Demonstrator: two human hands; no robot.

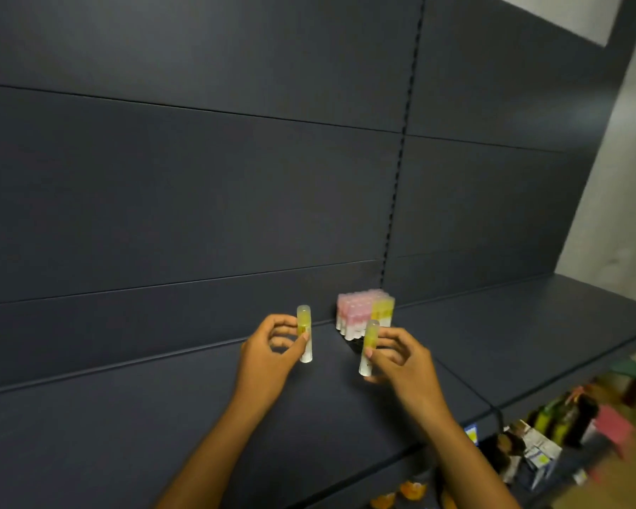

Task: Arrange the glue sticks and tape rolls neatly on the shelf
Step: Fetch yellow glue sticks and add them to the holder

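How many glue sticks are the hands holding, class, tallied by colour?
Yellow: 2, the left stick in the left hand and the right stick in the right hand.
Pink: 0.
Total: 2.
The block of sticks on the shelf is too blurred to count.

Both forearms reach forward, the left hand and right hand raised with fingers curled in a pinch.

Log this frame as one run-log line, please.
left hand: holds yellow glue stick upright | right hand: holds second yellow glue stick | shelf: glue-stick cluster at back
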